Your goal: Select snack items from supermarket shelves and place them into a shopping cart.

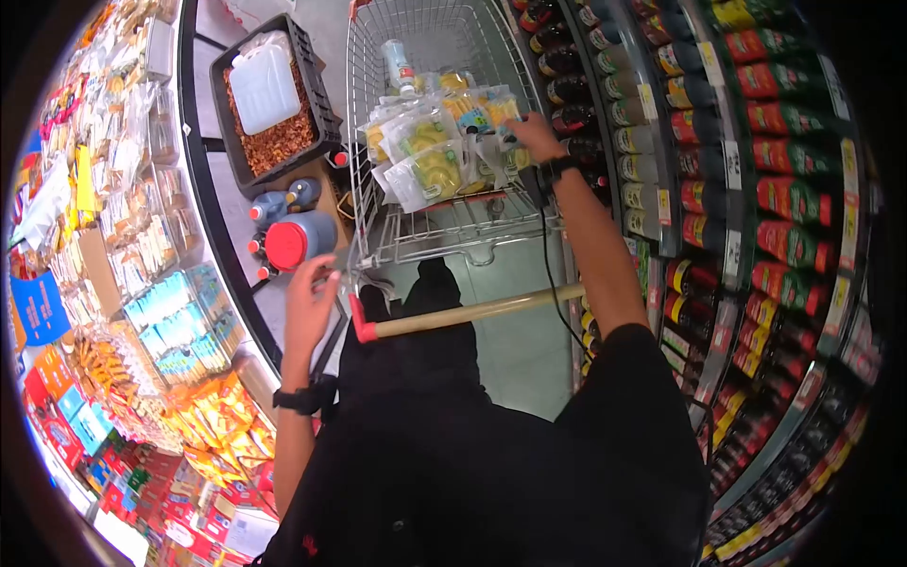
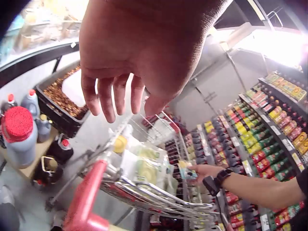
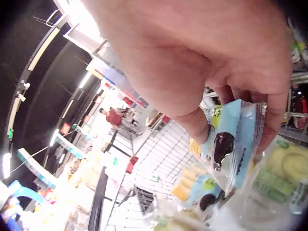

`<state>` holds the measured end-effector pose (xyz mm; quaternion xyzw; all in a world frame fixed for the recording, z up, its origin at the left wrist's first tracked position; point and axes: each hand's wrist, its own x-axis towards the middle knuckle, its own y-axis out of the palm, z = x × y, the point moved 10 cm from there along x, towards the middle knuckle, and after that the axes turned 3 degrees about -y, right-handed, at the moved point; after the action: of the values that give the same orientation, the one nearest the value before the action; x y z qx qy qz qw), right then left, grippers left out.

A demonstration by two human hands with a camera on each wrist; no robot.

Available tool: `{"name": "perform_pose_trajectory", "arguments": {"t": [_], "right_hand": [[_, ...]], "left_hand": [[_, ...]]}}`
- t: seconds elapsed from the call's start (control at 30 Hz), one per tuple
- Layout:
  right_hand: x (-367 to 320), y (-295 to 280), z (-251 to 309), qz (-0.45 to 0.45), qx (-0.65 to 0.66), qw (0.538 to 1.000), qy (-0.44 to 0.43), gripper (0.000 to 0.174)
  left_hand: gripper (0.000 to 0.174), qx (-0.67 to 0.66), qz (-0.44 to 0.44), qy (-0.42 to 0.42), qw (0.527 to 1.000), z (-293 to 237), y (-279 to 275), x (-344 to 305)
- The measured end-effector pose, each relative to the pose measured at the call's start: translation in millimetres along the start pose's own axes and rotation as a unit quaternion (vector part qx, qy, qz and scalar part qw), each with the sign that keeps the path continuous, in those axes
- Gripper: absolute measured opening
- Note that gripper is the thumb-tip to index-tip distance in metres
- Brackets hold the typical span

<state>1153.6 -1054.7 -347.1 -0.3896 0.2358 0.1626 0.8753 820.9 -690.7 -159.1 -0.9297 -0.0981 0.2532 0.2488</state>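
Note:
My right hand (image 1: pixel 539 139) is over the right side of a wire shopping cart (image 1: pixel 430 253). It pinches a small blue-and-clear snack packet (image 3: pixel 233 144) between thumb and fingers. Below it, a similar blue packet (image 3: pixel 196 186) and clear bags with pale green and yellow contents (image 1: pixel 430 156) lie piled in the cart. A white bottle (image 1: pixel 397 64) lies behind the pile. My left hand (image 1: pixel 310 307) holds nothing, its fingers loosely extended. It hovers beside the red end of the cart's handle (image 1: pixel 463 317), close to a jar with a red lid (image 1: pixel 286 246).
On the left, a black crate (image 1: pixel 326 109) holds reddish-brown dried goods and a white plastic container (image 1: pixel 265 87). Packaged snacks (image 1: pixel 217 416) fill the display beyond. Shelves of bottles (image 1: pixel 694 142) line the right side. In the right wrist view a person in red (image 3: pixel 114 118) stands far off.

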Motion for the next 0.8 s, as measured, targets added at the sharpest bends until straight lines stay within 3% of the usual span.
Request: {"name": "perform_pose_trajectory", "arguments": {"t": [0.13,0.23,0.3,0.47,0.53,0.67,0.73,0.77,0.8], "right_hand": [[99,20,-57,-0.045,-0.023,0.999,-0.009,0.060],[81,25,-20,-0.024,0.029,0.999,-0.020,0.057],[100,47,-36,0.002,-0.020,1.000,-0.021,0.055],[98,55,-34,-0.018,-0.087,0.995,-0.040,0.042],[86,52,-21,-0.035,-0.121,0.990,-0.066,0.045],[87,46,-20,-0.066,-0.145,0.980,-0.119,0.046],[62,30,7,-0.074,-0.145,0.969,-0.186,0.043],[17,7,52,-0.067,-0.153,0.969,-0.180,0.041],[17,9,67,-0.089,-0.149,0.955,-0.239,0.039]], "left_hand": [[0.027,0.050,-0.064,-0.112,0.990,64,-32,-45],[0.027,0.060,-0.089,-0.175,0.979,95,-47,-78],[0.026,0.070,-0.088,-0.218,0.969,92,-50,-88],[0.026,0.084,-0.085,-0.189,0.975,82,-41,-95],[0.027,0.096,-0.076,-0.163,0.979,83,-34,-93],[0.032,0.078,0.007,-0.191,0.978,85,-14,-93],[0.036,0.007,0.039,-0.178,0.983,87,-7,-94],[0.037,-0.012,0.051,-0.181,0.982,75,-8,-95],[0.038,-0.011,0.037,-0.175,0.984,79,-13,-100]]}}
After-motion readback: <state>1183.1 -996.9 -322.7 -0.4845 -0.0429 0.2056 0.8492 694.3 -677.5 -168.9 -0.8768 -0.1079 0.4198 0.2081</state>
